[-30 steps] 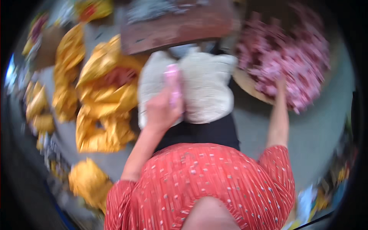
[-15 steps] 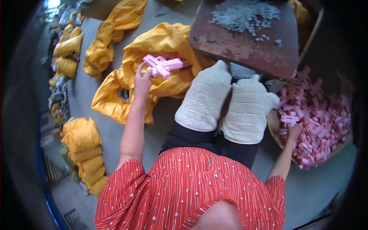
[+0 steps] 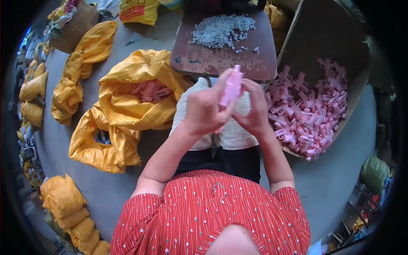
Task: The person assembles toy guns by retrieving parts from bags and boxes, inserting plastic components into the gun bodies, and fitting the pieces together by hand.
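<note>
Above my lap, a pink plastic toy pistol point(image 3: 232, 88) is held up between both hands. My left hand point(image 3: 203, 109) is closed around it. A bit of pink also shows below that hand. My right hand point(image 3: 255, 109) is closed at the toy's right side, its fingers curled against it; what lies inside its palm is hidden. To the left, an open yellow woven sack point(image 3: 140, 112) contains several pink toy pistols point(image 3: 151, 90). On the right, a large heap of pink toy pistols point(image 3: 308, 117) lies in a big cardboard box point(image 3: 329, 32).
Ahead stands a worn reddish-brown stool point(image 3: 221, 63) bearing a pile of small whitish plastic pieces point(image 3: 222, 30). White quilted pads point(image 3: 240, 131) cover my knees. Crumpled yellow sacks point(image 3: 70, 91) and a stack of filled yellow bundles point(image 3: 63, 199) lie on the left floor.
My left hand has moved from the yellow sack to above my lap. My right hand has come from the pink heap to meet it. The head view has shifted rightward.
</note>
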Tool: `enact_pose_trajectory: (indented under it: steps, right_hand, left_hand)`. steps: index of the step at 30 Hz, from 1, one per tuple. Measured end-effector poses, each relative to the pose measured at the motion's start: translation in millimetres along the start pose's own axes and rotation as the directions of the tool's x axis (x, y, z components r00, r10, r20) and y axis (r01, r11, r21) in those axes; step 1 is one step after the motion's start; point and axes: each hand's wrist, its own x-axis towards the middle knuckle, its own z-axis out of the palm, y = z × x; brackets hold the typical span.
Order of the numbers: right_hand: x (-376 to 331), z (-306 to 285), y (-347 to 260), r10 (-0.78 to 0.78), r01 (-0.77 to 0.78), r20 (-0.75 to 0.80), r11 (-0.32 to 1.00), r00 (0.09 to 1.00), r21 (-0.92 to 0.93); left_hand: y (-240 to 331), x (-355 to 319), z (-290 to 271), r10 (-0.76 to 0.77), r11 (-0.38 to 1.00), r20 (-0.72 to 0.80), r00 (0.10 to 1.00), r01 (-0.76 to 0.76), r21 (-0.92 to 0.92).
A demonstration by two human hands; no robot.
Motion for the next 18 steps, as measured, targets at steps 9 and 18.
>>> enact_pose_trajectory:
  steps: [9,18]
  right_hand:
    - [86,62,126,0.175,-0.144,0.158,0.971,0.972,-0.19]
    - [70,67,163,0.211,-0.102,0.159,0.852,0.965,-0.514]
  left_hand:
    - [-35,-70,10,-0.314,0.945,0.082,0.946,0.302,0.127]
    - [-29,-76,24,-0.258,0.956,0.289,0.922,0.2,0.216]
